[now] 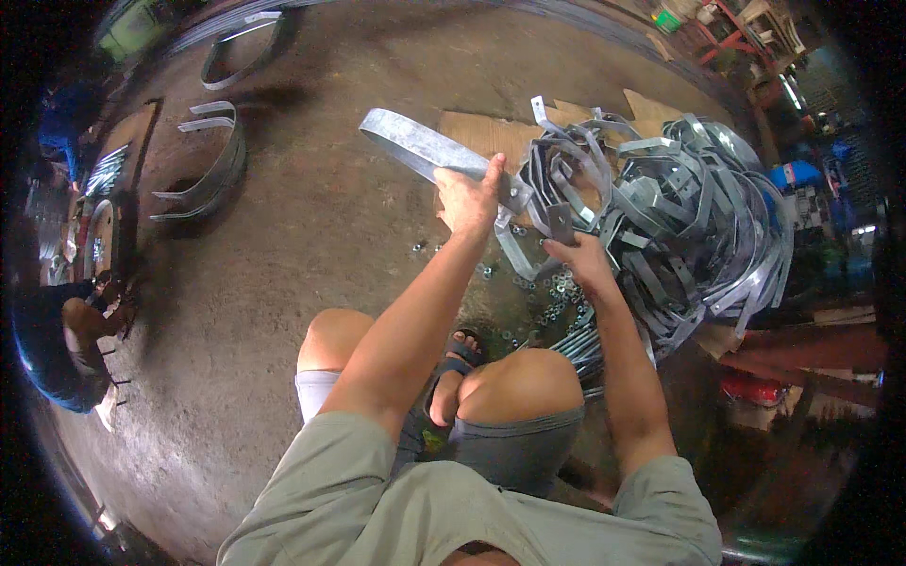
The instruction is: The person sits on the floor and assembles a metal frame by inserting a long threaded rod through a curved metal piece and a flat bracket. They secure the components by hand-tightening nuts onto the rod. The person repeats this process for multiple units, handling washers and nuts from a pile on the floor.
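Observation:
My left hand (466, 200) is closed around a curved, galvanized metal band (415, 140), raised above the floor with its rounded end pointing to the far left. The band's bent end with a bolt hole shows just right of my fingers. To the right, my right hand (583, 260) grips the flat end of a metal strap (561, 223) between thumb and fingers. How far this strap runs into the stack behind it is hard to make out. A large heap of similar curved bands (698, 198) lies beside and beyond my right hand.
Loose nuts (564, 300) and long bolts (580, 347) lie on the floor by my right knee. Cardboard (472, 132) spreads under the heap. Paired bands (231, 165) stand at the left. Another person (71, 344) sits at the far left, near a board (132, 141) with metal rods.

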`<action>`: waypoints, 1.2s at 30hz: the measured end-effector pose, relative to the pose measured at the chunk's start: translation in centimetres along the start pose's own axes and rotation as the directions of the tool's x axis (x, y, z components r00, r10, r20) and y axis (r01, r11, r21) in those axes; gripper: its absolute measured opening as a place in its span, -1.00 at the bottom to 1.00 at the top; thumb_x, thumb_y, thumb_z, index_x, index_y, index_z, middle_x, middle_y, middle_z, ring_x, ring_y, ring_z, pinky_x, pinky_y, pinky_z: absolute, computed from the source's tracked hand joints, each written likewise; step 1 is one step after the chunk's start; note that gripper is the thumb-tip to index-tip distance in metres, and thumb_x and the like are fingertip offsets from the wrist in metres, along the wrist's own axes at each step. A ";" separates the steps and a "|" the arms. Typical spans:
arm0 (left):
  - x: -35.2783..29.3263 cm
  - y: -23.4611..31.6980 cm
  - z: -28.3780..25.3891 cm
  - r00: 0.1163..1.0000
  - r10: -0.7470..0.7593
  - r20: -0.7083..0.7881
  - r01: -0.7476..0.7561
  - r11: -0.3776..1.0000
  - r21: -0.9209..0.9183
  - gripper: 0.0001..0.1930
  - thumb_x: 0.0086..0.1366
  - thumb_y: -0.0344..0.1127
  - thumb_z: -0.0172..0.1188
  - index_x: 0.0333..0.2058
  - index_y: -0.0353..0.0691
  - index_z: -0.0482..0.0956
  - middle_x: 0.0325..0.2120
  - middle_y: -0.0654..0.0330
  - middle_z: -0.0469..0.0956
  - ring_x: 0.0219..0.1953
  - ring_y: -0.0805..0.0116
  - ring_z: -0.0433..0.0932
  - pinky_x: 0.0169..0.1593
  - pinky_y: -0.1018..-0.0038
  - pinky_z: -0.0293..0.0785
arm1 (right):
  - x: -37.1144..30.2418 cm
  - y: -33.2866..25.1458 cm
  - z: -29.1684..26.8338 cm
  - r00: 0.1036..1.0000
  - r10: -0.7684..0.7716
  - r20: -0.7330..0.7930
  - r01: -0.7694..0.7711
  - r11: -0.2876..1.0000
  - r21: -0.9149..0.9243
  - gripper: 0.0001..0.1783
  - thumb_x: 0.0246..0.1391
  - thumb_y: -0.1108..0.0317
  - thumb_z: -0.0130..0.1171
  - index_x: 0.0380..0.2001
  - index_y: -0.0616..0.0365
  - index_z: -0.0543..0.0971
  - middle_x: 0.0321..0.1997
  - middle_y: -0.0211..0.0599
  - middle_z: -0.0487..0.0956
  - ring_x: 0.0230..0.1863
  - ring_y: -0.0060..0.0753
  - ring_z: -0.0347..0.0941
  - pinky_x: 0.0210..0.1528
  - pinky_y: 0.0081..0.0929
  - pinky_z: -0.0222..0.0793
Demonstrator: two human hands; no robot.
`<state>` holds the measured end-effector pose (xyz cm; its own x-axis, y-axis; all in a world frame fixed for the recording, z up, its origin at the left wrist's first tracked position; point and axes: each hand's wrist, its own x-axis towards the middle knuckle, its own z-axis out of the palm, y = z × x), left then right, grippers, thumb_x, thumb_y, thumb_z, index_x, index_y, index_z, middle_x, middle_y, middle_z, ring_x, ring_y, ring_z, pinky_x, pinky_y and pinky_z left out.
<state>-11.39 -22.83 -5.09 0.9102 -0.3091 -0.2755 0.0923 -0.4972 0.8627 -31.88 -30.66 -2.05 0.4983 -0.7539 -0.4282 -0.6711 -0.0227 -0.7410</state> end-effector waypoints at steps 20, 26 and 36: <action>2.9 0.0 -2.4 0.978 0.199 -0.055 -0.158 0.548 -0.822 -0.47 0.23 -0.30 0.39 -0.02 -0.30 0.22 -0.21 0.09 0.47 -0.19 0.33 0.49 -0.09 0.34 0.48 | 2.0 -4.6 3.1 0.974 -0.221 -0.037 0.215 0.875 0.435 -0.70 -0.11 0.36 0.40 -0.27 0.20 0.61 -0.34 -0.46 0.59 -0.32 -0.57 0.46 -0.24 -0.52 0.34; 0.6 0.6 -8.7 0.981 0.186 -0.048 -0.152 0.602 -0.784 -0.47 0.23 -0.27 0.36 -0.01 -0.35 0.22 -0.17 0.08 0.46 -0.15 0.28 0.48 -0.03 0.33 0.45 | 0.0 -6.8 6.2 0.934 -0.293 0.206 0.201 0.905 0.376 -0.71 -0.10 0.35 0.39 -0.27 0.22 0.61 -0.36 -0.47 0.59 -0.33 -0.58 0.44 -0.22 -0.53 0.31; -2.6 -5.1 -13.9 0.987 0.102 -0.123 -0.136 0.940 -0.314 -0.16 0.11 -0.06 0.45 0.12 -0.50 0.17 0.01 -0.24 0.40 0.02 -0.08 0.45 0.10 0.16 0.40 | -1.6 -9.4 10.5 0.869 -0.080 0.489 0.017 0.991 0.132 -0.49 -0.10 0.45 0.30 0.00 0.32 0.50 -0.25 -0.28 0.59 -0.24 -0.42 0.50 -0.14 -0.38 0.41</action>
<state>-8.59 -8.23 -2.89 0.9575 -0.2564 -0.1319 0.0894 -0.1711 0.9812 -20.58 -22.31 0.17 0.7549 -0.3320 -0.5656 -0.5843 0.0513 -0.8099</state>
